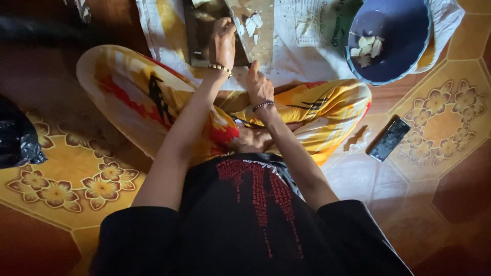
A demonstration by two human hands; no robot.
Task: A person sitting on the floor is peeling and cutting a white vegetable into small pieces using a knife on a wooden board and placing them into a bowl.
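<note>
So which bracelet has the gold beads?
The bracelet on the left hand, gold with dark beads; the bracelet on the right wrist looks dark and silvery.

worn wooden chopping board (pixel 258 36) on newspaper, pale cut pieces (pixel 251 23) scattered on top

Two hands (pixel 225 41) (pixel 259 87) and one cutting board (pixel 258 36); right of the board, one blue bowl (pixel 399 30) and one phone (pixel 388 138).
</note>
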